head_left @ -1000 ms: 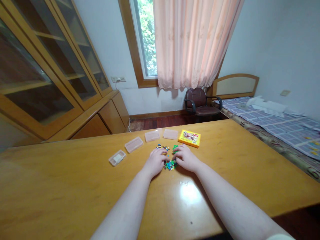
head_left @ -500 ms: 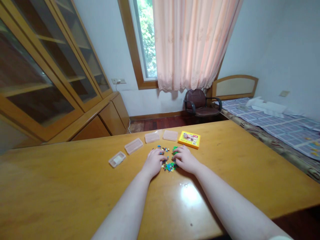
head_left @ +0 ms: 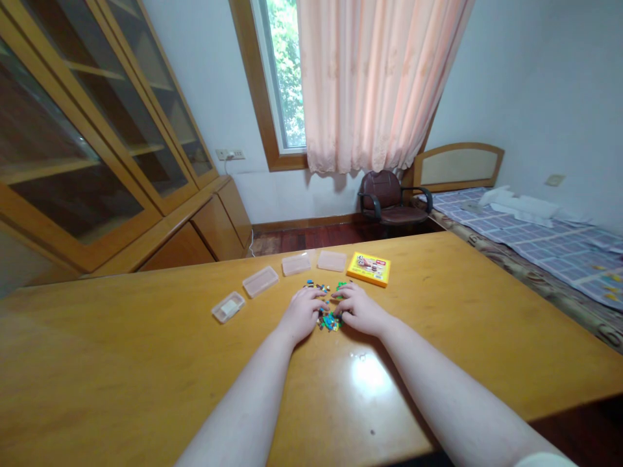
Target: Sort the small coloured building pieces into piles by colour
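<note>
A loose pile of small coloured building bricks (head_left: 330, 322), blue, green, yellow and dark, lies on the wooden table (head_left: 146, 363). At the pile's left side my left hand (head_left: 302, 312) rests low with its fingers apart, bent over some pieces. My right hand (head_left: 359, 307) is on the opposite side, fingers spread among green bricks (head_left: 341, 285). Both hands touch or hover just above the pieces; the contact under the fingertips is partly hidden. I see nothing gripped in either hand.
Beyond the pile, clear plastic boxes stand in an arc: one with a white item (head_left: 228, 307), then others (head_left: 260, 281), (head_left: 296, 264), (head_left: 331, 261). A yellow box (head_left: 368, 268) lies to their right. Further off are a chair (head_left: 384, 194), a bed (head_left: 535, 227) and a cabinet (head_left: 180, 240).
My hands' fingers have come slightly closer together over the middle of the pile, and the bricks between them are bunched a little tighter. The boxes stay in place.
</note>
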Motion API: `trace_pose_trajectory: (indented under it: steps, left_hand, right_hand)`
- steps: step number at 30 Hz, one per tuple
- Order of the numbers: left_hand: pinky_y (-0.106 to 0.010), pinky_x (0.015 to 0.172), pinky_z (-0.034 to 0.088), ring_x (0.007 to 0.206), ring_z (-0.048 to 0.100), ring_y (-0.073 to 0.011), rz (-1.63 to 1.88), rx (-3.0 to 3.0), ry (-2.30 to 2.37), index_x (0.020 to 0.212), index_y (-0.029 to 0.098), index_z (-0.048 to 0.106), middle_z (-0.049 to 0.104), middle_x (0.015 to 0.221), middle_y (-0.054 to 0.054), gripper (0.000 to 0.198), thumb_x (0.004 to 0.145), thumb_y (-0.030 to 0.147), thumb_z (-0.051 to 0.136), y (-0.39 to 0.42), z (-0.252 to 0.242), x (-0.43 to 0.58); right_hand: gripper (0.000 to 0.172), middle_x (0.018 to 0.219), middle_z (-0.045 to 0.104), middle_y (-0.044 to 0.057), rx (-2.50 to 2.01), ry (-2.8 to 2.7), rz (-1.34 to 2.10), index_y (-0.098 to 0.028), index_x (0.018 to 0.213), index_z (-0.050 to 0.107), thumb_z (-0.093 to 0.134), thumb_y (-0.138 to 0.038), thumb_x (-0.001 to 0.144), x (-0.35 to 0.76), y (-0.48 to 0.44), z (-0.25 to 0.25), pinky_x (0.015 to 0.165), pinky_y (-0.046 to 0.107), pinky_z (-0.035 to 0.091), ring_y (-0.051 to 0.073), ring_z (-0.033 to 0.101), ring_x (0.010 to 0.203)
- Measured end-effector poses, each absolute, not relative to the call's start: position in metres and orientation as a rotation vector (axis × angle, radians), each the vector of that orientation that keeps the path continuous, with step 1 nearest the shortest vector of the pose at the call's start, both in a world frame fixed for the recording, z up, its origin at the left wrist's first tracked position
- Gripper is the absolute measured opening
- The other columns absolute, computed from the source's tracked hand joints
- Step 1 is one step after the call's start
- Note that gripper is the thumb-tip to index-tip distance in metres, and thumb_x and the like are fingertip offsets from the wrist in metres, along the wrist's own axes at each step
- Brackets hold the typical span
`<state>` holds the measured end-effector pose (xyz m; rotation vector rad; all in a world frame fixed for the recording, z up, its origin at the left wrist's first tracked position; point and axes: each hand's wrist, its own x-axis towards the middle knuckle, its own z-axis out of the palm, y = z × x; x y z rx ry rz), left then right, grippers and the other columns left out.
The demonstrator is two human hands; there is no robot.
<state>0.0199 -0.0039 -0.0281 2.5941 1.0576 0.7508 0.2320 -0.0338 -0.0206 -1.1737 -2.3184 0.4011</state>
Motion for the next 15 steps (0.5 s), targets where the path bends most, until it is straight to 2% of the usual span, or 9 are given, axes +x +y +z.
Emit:
trace_pose_trajectory:
  steps: [5, 12, 15]
  left_hand:
    - [-0.044, 0.101, 0.039, 0.110, 0.053, -0.0210, 0.708, 2.619, 1.027, 0.077, 0.026, 0.074, 0.065, 0.111, -0.003, 0.032, 0.075, 0.003, 0.052, -0.0057, -0.0259, 0.0192]
    - [-0.049, 0.103, 0.036, 0.115, 0.050, -0.0234, 0.635, 2.632, 1.145, 0.093, 0.028, 0.073, 0.063, 0.115, -0.006, 0.036, 0.076, 0.004, 0.052, -0.0051, -0.0304, 0.0201]
    - [-0.048, 0.103, 0.037, 0.113, 0.051, -0.0227, 0.689, 2.618, 1.157, 0.089, 0.027, 0.074, 0.063, 0.115, -0.006, 0.035, 0.077, 0.004, 0.051, -0.0059, -0.0264, 0.0200]
  right_hand:
    - [0.026, 0.109, 0.064, 0.006, -1.325, -2.240, 0.294, -0.023, 0.087, 0.074, 0.054, -0.011, 0.077, 0.2319, -0.0302, -0.0212, 0.099, 0.043, 0.033, 0.023, 0.047, 0.109]
    - [0.023, 0.105, 0.065, 0.005, -1.301, -2.229, 0.281, -0.023, 0.080, 0.074, 0.054, -0.011, 0.078, 0.2320, -0.0298, -0.0234, 0.097, 0.040, 0.034, 0.022, 0.048, 0.108]
    - [0.024, 0.105, 0.065, 0.005, -1.310, -2.231, 0.267, -0.023, 0.081, 0.074, 0.054, -0.011, 0.077, 0.2319, -0.0299, -0.0245, 0.098, 0.041, 0.033, 0.022, 0.048, 0.107]
